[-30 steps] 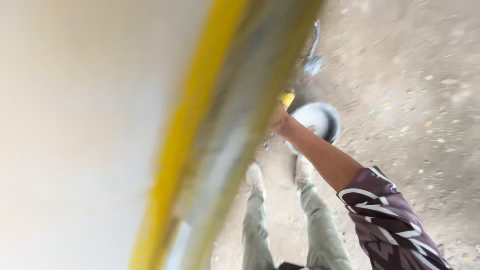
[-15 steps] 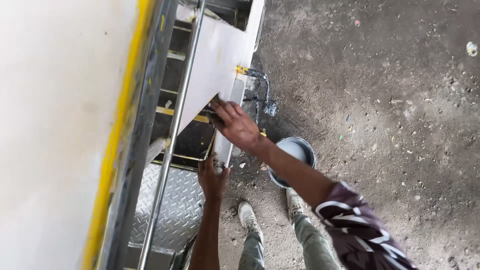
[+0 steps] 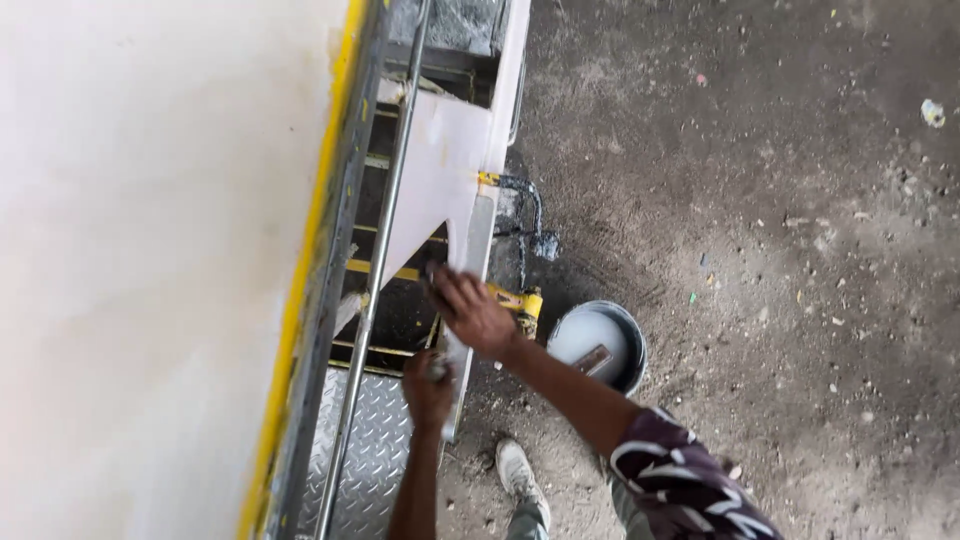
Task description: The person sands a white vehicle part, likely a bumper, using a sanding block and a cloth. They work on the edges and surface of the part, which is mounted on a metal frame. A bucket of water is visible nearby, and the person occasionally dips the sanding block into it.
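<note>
A: Any packages, labels, signs or screens here?
B: None that I can make out.
A: Not even near the round grey paint bucket (image 3: 600,345)?
B: No, just bare ground beside it.

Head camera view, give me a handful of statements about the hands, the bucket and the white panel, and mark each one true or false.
1. The right hand rests against the white panel. True.
2. The bucket stands on the metal step. False: it stands on the dirt ground, beside the step frame.
3. The left hand is by the lower edge of the white panel, next to the checker-plate step. True.
4. The bucket is empty. False: it holds a pale liquid with a flat tool lying in it.
5. The right arm wears a plain white sleeve. False: the sleeve is dark with light patterning.
</note>
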